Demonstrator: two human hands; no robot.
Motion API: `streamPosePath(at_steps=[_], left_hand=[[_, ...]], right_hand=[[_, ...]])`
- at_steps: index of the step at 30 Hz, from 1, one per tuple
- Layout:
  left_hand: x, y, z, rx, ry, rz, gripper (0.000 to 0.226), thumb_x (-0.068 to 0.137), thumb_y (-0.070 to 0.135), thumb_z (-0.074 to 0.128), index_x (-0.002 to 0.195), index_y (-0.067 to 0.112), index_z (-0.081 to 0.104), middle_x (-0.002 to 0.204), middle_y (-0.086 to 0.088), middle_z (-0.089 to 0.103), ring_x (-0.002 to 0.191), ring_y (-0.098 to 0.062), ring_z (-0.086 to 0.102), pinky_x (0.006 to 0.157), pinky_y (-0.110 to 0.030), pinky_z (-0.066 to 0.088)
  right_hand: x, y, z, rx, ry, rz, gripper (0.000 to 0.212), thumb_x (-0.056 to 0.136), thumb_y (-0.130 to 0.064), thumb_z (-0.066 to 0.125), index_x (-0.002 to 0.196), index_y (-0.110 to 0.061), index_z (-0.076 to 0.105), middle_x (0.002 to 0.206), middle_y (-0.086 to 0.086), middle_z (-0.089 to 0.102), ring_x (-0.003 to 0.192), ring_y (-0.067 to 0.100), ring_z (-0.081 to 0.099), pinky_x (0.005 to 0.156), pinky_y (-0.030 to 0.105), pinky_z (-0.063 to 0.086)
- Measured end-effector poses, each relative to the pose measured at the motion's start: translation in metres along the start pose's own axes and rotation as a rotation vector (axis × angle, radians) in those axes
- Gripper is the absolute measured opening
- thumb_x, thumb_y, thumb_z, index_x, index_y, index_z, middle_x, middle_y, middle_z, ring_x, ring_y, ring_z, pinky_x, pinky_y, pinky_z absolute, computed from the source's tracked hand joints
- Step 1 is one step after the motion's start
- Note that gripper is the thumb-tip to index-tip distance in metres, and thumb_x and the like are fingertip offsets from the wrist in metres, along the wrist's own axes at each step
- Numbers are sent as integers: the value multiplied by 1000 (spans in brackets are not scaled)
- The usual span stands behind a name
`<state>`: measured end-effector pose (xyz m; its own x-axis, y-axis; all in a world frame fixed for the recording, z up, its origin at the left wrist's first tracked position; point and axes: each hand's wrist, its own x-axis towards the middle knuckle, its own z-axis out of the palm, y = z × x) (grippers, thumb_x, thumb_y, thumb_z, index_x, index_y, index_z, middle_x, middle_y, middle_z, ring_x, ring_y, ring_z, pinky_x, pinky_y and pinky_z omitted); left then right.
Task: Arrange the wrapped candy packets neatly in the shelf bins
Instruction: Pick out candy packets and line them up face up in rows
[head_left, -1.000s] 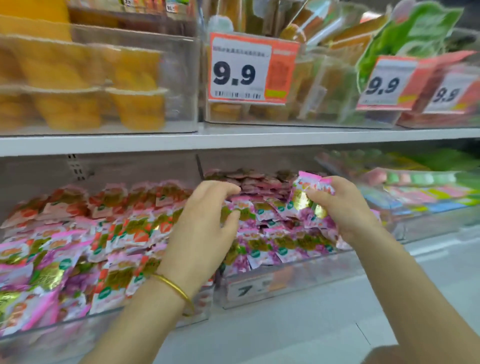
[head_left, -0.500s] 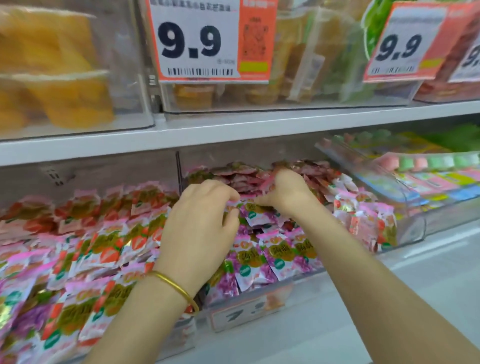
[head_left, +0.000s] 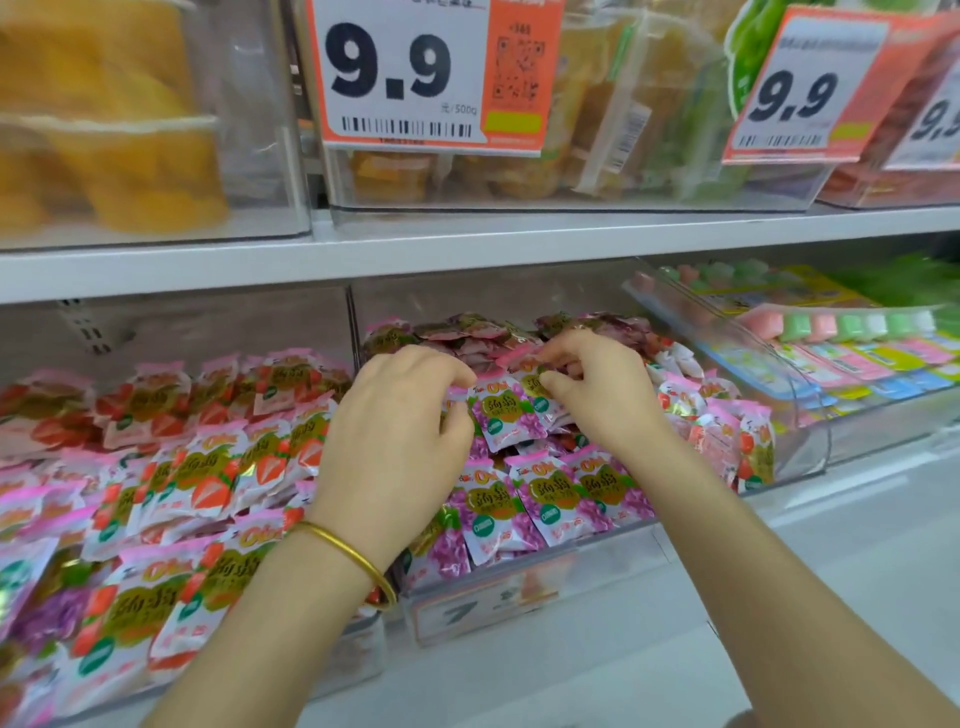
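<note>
Packets of grape candy (head_left: 550, 501) lie in overlapping rows in the middle clear bin (head_left: 498, 603) of the lower shelf, filling it from front wall to back. The right hand (head_left: 597, 400) is at the back rows, its thumb and forefinger pressed together on the pink top edge of a rear packet (head_left: 524, 364) (the other fingers are curled behind and mostly hidden). The left hand (head_left: 400, 436), a gold bangle (head_left: 353, 556) on its wrist, hangs over the bin's left edge with fingers curled down. Its thumb and forefinger sit close around a packet's pink corner, but whether they grip it I cannot tell. Just left, past the thin divider wall (head_left: 355, 332), strawberry packets (head_left: 208, 467) crowd the neighbouring bin. On the right, the bin's curved wall (head_left: 813, 415) stands against a bin of pastel candies (head_left: 841, 327). Open space runs between the heap and the shelf board (head_left: 467, 249) above, which carries price tags (head_left: 405, 73) reading 9.9.
</note>
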<state>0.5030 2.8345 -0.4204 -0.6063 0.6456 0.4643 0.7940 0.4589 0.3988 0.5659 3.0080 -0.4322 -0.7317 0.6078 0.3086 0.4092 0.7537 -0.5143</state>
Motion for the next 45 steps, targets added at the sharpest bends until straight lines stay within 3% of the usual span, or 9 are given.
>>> streamPosePath(at_steps=[3, 6, 18, 23, 27, 31, 36, 41, 45], left_hand=[[2, -2, 1, -136, 74, -52, 36, 79, 1, 48, 106, 20, 63, 105, 11, 56, 109, -15, 49, 92, -19, 31], [0, -2, -1, -233, 128, -102, 41, 77, -4, 45, 106, 20, 62, 104, 11, 52, 109, -16, 50, 93, -27, 38], [0, -3, -1, -75, 37, -19, 33, 81, 4, 48, 103, 23, 63, 109, 10, 58, 109, -12, 47, 84, -13, 23], [-2, 4, -5, 68, -62, 8, 31, 88, 15, 45, 113, 26, 60, 121, 10, 55, 114, -14, 44, 91, -27, 35], [1, 11, -8, 134, -136, 70, 30, 91, 16, 42, 116, 23, 57, 122, 5, 53, 113, -19, 46, 94, -37, 41], [2, 23, -4, 70, -148, 115, 31, 91, 14, 42, 118, 20, 58, 121, 4, 55, 115, -19, 45, 95, -39, 40], [-2, 33, 16, -40, -191, 175, 28, 90, 11, 44, 111, 18, 61, 115, 3, 58, 112, -19, 49, 95, -36, 41], [-5, 39, 28, -113, -198, 240, 25, 87, 4, 50, 105, 14, 63, 108, 0, 60, 105, -21, 53, 92, -35, 44], [-7, 37, 31, -123, -187, 263, 24, 86, 2, 52, 103, 14, 64, 108, 0, 60, 105, -20, 53, 93, -30, 41]], right_hand=[[-10, 0, -5, -30, -212, -189, 32, 87, -31, 63, 117, -21, 66, 122, -4, 63, 114, 12, 55, 94, 22, 38], [-14, 5, 2, -183, -367, -254, 54, 82, -43, 65, 132, -24, 54, 138, -2, 50, 128, 19, 43, 108, 36, 33], [-12, -4, 13, -238, -290, -280, 44, 91, -30, 58, 134, -28, 51, 134, 0, 54, 121, 23, 49, 96, 42, 44], [-23, 0, -19, -24, -143, -193, 37, 92, -13, 55, 127, -25, 58, 131, -6, 57, 118, 11, 52, 98, 19, 36], [-29, 25, -52, 65, 80, 13, 35, 90, 1, 50, 112, -19, 68, 114, -2, 67, 103, 11, 60, 88, 22, 44], [-34, 49, -67, -62, 124, 104, 34, 86, 3, 53, 104, -20, 71, 110, -2, 69, 93, 14, 59, 81, 23, 43], [-35, 65, -77, -308, -100, 44, 34, 84, -11, 59, 114, -24, 68, 120, 6, 61, 116, 28, 50, 96, 36, 43], [-41, 62, -86, -461, -407, 49, 57, 81, -21, 58, 132, -42, 47, 138, -12, 46, 130, 21, 34, 105, 48, 33], [-40, 62, -89, -476, -410, 24, 61, 83, -17, 63, 134, -43, 43, 131, -14, 53, 125, 19, 35, 102, 43, 31]])
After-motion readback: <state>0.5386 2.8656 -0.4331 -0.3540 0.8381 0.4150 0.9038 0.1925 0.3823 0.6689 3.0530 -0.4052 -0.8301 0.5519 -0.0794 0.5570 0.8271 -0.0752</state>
